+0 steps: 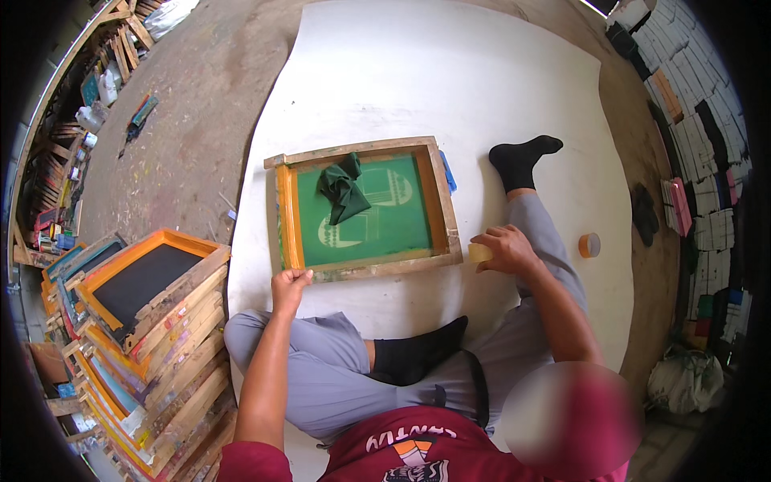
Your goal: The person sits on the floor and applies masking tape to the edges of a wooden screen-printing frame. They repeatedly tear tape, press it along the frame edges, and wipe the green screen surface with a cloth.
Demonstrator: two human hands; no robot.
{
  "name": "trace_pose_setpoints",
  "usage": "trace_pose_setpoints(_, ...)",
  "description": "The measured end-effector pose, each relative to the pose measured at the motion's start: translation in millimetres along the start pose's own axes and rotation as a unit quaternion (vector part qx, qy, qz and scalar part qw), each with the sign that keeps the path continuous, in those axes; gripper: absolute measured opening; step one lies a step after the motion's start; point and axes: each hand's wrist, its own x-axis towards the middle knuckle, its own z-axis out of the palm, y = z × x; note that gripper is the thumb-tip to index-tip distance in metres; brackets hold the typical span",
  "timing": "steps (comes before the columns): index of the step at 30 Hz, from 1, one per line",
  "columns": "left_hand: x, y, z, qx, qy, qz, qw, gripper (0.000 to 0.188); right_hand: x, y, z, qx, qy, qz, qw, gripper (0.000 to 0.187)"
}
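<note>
A wooden screen-printing frame (365, 269) with green mesh and a pale printed pattern lies flat before me. At its near left corner, my left hand (290, 291) is closed on the wood, thumb on top. A crumpled dark green cloth (344, 191) rests on the mesh. My right hand (507, 249) is just off the near right corner of the frame, fingers wrapped round a small yellowish object (479, 253); most of it is hidden, so its exact kind is unclear. Something blue (447, 172) pokes out along the frame's right side.
A large white sheet (450, 72) covers the floor under me. To my right lies a tape roll (589, 245). Stacked wooden screen frames (173, 321) rise at my left. Shelves with containers (76, 153) stand far left; white stacks (699, 120) line the right.
</note>
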Motion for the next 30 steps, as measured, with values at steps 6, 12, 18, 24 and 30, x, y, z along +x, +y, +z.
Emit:
trace_pose_setpoints(6, 6, -13, -6, -0.024, 0.033, 0.012, 0.999, 0.016, -2, 1, 8, 0.068, 0.038, 0.045, 0.996, 0.063)
trace_pose_setpoints(12, 25, -30, -64, -0.012, 0.193, -0.023, 0.981, 0.016, -11, 28, 2, 0.038, 0.119, 0.077, 0.989, 0.062)
trace_pose_setpoints(18, 15, -18, -32, -0.055, 0.127, 0.020, 0.990, 0.014, -5, 17, 11, 0.073, 0.129, 0.103, 0.984, 0.064)
trace_pose_setpoints(24, 10, 2, -22, -0.124, 0.085, 0.057, 0.987, 0.009, 5, 20, 12, 0.102, 0.219, 0.114, 0.964, 0.061)
trace_pose_setpoints(30, 3, 22, -25, -0.106, 0.097, 0.083, 0.986, 0.009, 27, 26, 17, 0.188, 0.238, 0.145, 0.942, 0.063)
